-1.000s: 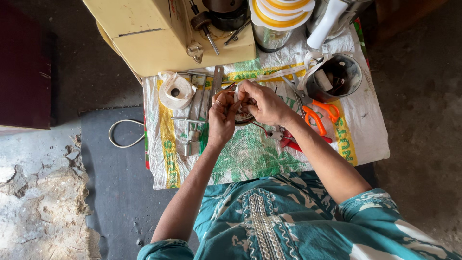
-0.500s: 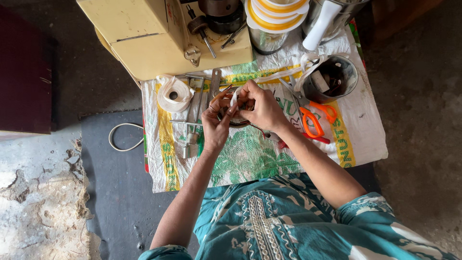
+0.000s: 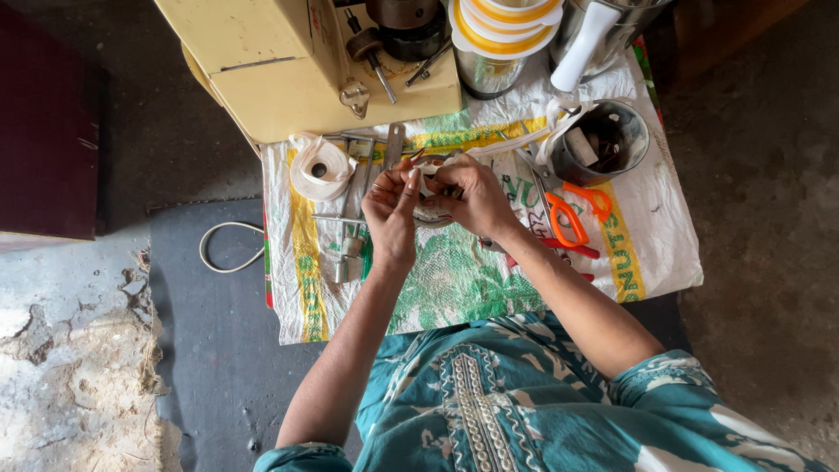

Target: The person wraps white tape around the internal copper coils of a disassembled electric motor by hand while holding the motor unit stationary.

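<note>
Just above the middle of the frame, the left hand (image 3: pixel 391 214) and the right hand (image 3: pixel 472 199) meet, fingers of both closed on a small round object wound with white tape (image 3: pixel 430 208), held just above the woven sack (image 3: pixel 454 280) that covers the surface. A roll of white tape (image 3: pixel 321 168) lies to the left of the hands, orange-handled scissors (image 3: pixel 572 214) to their right. A metal cup (image 3: pixel 603 140) sits at upper right beside a cream-yellow machine (image 3: pixel 288 70).
</note>
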